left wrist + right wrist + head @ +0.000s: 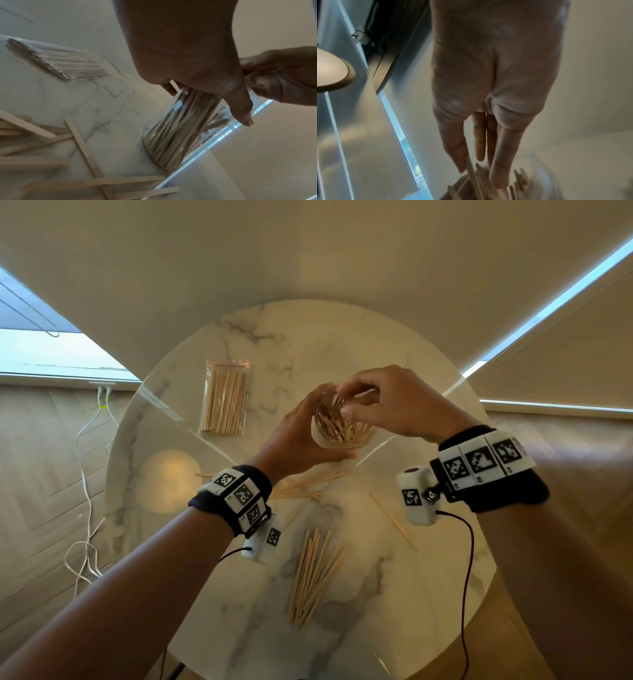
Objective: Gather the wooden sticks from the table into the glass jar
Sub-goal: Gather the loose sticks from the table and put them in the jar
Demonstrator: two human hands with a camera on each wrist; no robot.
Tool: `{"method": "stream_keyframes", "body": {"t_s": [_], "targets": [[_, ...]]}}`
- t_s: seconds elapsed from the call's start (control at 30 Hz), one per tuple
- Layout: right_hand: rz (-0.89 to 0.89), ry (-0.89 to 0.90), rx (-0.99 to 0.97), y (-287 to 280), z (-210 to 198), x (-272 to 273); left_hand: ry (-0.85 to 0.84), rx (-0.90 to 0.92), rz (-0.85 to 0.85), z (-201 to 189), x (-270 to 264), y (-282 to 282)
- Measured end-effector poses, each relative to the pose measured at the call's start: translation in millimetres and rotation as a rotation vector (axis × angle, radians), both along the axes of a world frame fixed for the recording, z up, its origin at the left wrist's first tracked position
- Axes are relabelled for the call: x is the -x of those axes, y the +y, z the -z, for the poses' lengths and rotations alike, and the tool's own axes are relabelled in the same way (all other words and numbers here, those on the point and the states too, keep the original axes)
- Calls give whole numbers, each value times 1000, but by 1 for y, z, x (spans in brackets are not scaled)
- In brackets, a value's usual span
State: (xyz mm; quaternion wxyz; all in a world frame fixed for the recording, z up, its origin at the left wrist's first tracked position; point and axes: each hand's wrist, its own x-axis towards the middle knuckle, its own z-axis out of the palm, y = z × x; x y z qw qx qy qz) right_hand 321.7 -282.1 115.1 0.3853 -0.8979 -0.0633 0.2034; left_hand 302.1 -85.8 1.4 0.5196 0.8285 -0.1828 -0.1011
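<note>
A glass jar (342, 429) holding several wooden sticks stands tilted at the middle of the round marble table (342, 337). My left hand (298, 436) grips the jar's side; in the left wrist view the thumb (240, 108) lies across the glass jar (180, 135). My right hand (373, 402) hovers over the jar mouth, and its thumb and fingers (479, 174) pinch one wooden stick (471, 171) that points down among the sticks in the jar (518, 178). Loose sticks lie nearer me: a pile (315, 573), a scattered group (305, 484) and a single stick (392, 520).
A sealed clear bag of sticks (224, 398) lies at the table's far left, also seen in the left wrist view as the bag (68, 63). White cables (85, 474) trail on the wooden floor left of the table. A black cable (466, 577) hangs from my right wrist.
</note>
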Motion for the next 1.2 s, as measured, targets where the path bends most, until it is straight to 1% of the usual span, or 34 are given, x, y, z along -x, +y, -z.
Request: {"method": "stream_keyframes", "body": {"t_s": [0.07,0.13,0.2,0.27,0.3,0.37,0.4,0.43,0.53,0.6,0.67,0.73,0.77,0.87,0.9,0.97,1.0,1.1,1.2], "targets": [[-91,10,112,0,0,-1,-17,6,0,2,1,0],[-173,-37,193,14,7,-1,-4,29,-13,2,1,0],[-162,-120,230,32,17,-1,13,42,-23,2,1,0],[-99,-158,215,41,26,-2,29,35,-22,1,0,1],[-73,-178,237,41,29,-3,33,22,-17,0,0,2],[-48,-220,387,36,29,-8,24,-14,-6,-2,-1,2],[-53,-206,457,32,24,-11,17,-24,-3,-3,-1,2],[-73,-157,482,28,18,-13,15,-26,-3,-3,-1,2],[-233,-6,404,24,0,-13,10,-17,0,-2,0,2],[-319,-2,351,30,-2,-9,16,-7,-2,-2,0,2],[-359,-27,358,34,8,-7,30,-16,-13,-3,0,2],[-352,-72,412,34,17,-5,30,-23,-13,-4,0,2],[-323,-107,409,31,17,-5,27,-24,-8,-5,0,2],[-175,-196,223,19,5,-6,-5,-16,9,-3,0,2],[-143,-222,187,16,0,-6,-16,-17,10,-2,0,2],[-154,-241,205,8,-4,-4,-21,-24,7,-1,1,2],[-207,-210,242,5,-5,-4,-22,-24,6,-2,1,2],[-394,0,355,0,-10,-1,-17,-26,-3,-1,0,1],[-520,149,417,6,-20,1,-16,-30,-9,-1,1,1]]}}
